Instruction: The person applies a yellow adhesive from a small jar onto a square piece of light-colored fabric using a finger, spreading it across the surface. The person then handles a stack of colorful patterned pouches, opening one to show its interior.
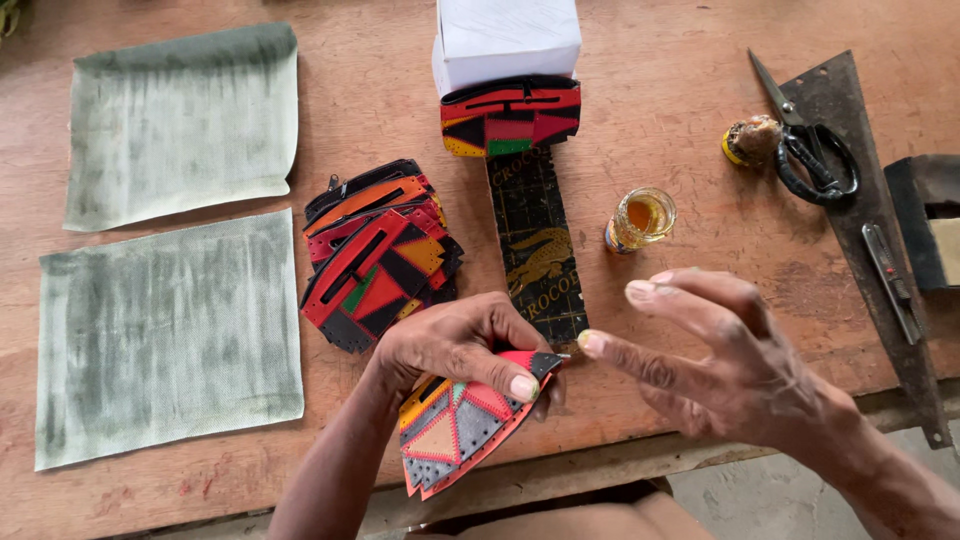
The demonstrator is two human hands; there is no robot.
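Left hand [455, 345] pinches a patchwork leather piece [455, 425] at the bench's [680, 60] near edge; right hand [720, 365] hovers just right (fingers spread, holding nothing), near a small glue jar [640, 219].

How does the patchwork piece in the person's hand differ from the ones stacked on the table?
The held patchwork piece is single, gripped by the left hand at the table edge; the stack holds many, fanned flat and untouched. The held piece shows stitched triangles; the stack's top shows a long slot. Both mix red, orange and black.
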